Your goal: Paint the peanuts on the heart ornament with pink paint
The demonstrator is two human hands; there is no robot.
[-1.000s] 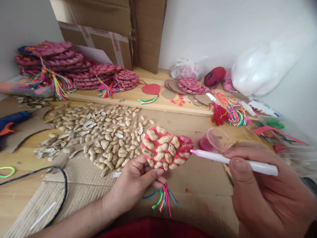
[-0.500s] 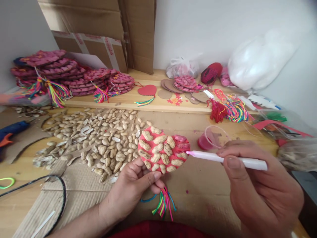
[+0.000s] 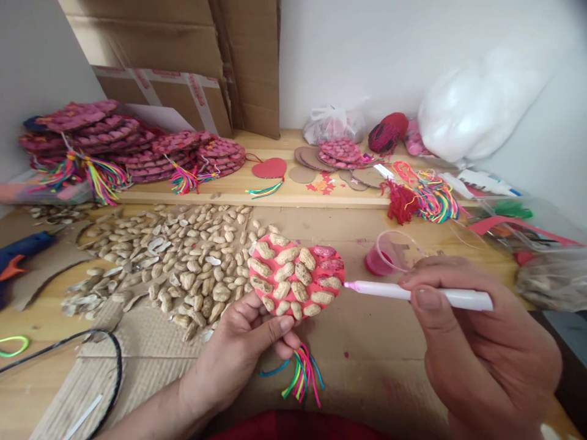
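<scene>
A red heart-shaped piece (image 3: 293, 276) covered with peanut shells is held at its lower edge by my left hand (image 3: 257, 333), thumb on the front. Two or so shells at its upper right are pink; the others are tan. A colourful tassel (image 3: 302, 373) hangs below it. My right hand (image 3: 477, 330) grips a white pen-like tool (image 3: 426, 296), whose pink tip is just off the heart's right edge. Behind the tool stands a clear plastic cup (image 3: 383, 260) with pink liquid.
Many peanuts (image 3: 197, 269) lie on cardboard at the left. Stacks of pink shell pieces (image 3: 92, 134), a plain red heart (image 3: 269, 167) and loose tassels (image 3: 433, 198) rest on the back ledge. A black cable (image 3: 117, 366) curves at the lower left.
The heart has shifted slightly left in my left hand and tilted a little. The pen tip has come away from the shells at its right edge.
</scene>
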